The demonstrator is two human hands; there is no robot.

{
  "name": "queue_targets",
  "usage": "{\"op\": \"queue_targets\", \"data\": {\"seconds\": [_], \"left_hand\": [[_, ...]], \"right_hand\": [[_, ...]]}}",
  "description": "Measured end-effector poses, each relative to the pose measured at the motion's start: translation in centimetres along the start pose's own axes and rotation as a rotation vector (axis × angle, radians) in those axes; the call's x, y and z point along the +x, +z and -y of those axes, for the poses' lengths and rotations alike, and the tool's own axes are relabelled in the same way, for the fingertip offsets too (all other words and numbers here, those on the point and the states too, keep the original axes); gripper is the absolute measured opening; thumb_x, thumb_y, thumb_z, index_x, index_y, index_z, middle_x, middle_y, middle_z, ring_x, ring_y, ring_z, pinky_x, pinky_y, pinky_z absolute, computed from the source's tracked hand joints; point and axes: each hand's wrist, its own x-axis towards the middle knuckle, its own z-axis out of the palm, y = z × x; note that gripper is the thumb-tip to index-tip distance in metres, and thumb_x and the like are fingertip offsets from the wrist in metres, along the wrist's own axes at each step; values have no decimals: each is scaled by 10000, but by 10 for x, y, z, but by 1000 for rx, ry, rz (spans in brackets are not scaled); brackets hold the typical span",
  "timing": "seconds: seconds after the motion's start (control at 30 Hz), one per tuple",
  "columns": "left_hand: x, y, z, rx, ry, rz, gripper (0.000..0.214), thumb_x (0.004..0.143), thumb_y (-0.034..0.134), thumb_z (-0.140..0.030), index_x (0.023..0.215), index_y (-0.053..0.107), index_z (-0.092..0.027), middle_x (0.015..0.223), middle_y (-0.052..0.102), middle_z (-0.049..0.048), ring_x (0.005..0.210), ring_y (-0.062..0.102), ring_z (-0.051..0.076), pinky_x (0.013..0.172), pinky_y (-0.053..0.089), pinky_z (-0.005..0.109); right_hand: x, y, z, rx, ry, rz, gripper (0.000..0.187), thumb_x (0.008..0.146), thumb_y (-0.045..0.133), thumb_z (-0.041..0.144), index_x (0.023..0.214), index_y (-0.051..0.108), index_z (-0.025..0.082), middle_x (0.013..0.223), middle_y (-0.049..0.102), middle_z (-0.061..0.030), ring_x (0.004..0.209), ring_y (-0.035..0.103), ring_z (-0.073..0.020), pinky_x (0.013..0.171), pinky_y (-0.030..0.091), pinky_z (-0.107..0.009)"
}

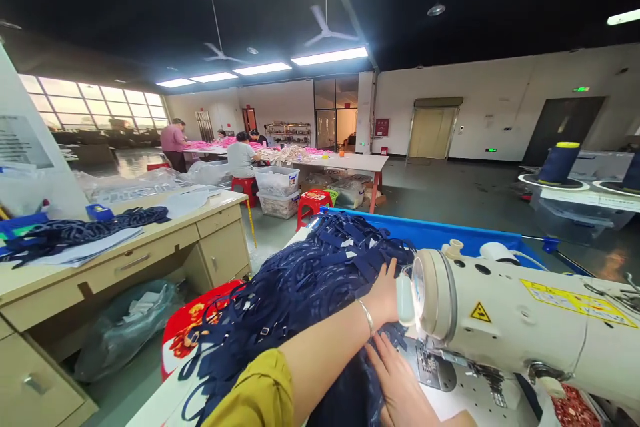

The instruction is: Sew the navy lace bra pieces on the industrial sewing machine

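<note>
My left hand [383, 293], with a bangle at its wrist, reaches across to the edge of a big heap of navy strappy garments [310, 280]. Its fingers are stretched out and touch the navy fabric just left of the sewing machine head [435, 297]. Below it, my right hand [400, 377] lies with fingers extended on a piece of navy fabric [350, 380] in front of the needle area. The metal needle plate [433, 367] shows right of that hand. Part of the fabric under my hands is hidden.
A desk [220, 217] with papers and navy straps stands at left. A red patterned stool [195, 320] sits beside the heap. Behind the machine runs a blue cloth trough [450, 227]. Further back, several people work at a long table [350, 161]. Thread cones [560, 163] stand at right.
</note>
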Motion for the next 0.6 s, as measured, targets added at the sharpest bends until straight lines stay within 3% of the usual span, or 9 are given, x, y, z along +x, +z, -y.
{"op": "queue_targets", "data": {"seconds": [0.07,0.13,0.23,0.3,0.4,0.47,0.6], "left_hand": [[-9,-12,-2,3,15,24,621,788,607,-341,1374,434,-229,1381,479,98,1398,103,409,1100,134,613],[-27,-30,-8,-25,16,40,596,813,566,-312,1383,414,-225,1399,457,108,1397,153,385,1097,129,624],[-68,-55,-26,-143,3,22,496,903,427,-306,1387,394,-207,1428,415,135,1392,210,349,1085,124,645],[-102,-64,-38,-212,-29,44,532,928,379,-402,1403,361,-161,1457,366,167,1391,202,364,1079,112,659],[-146,-59,-44,-234,-81,163,788,861,421,-608,1475,193,-169,1512,253,181,1398,146,400,1052,44,704],[-164,-51,-38,-200,-85,242,884,797,477,-669,1484,157,-214,1531,216,150,1405,109,401,1026,1,733],[-175,-49,-25,-88,-41,291,783,775,583,-494,1439,296,-193,1532,222,134,1409,107,384,1065,36,686]], "right_hand": [[-4,-1,2,37,5,-60,760,690,449,158,1430,319,48,1498,146,-157,1381,146,-311,1109,261,-490],[-8,-5,3,87,-13,-120,769,707,431,164,1445,265,25,1502,163,-161,1388,160,-279,1125,250,-457],[-12,-18,8,159,-4,-121,836,673,436,143,1465,193,31,1515,154,-166,1402,108,-269,1143,198,-465],[-14,-33,13,231,11,-76,856,659,429,125,1470,168,45,1526,130,-159,1409,58,-253,1148,164,-472],[-18,-64,22,295,-17,47,783,744,419,164,1472,155,46,1542,67,-139,1415,29,-214,1159,132,-431],[-24,-88,29,265,22,177,702,804,404,210,1463,218,56,1539,114,-130,1413,88,-205,1160,144,-401],[-43,-121,33,203,105,267,602,851,399,258,1434,335,120,1529,184,-112,1390,209,-226,1137,234,-394]]}}
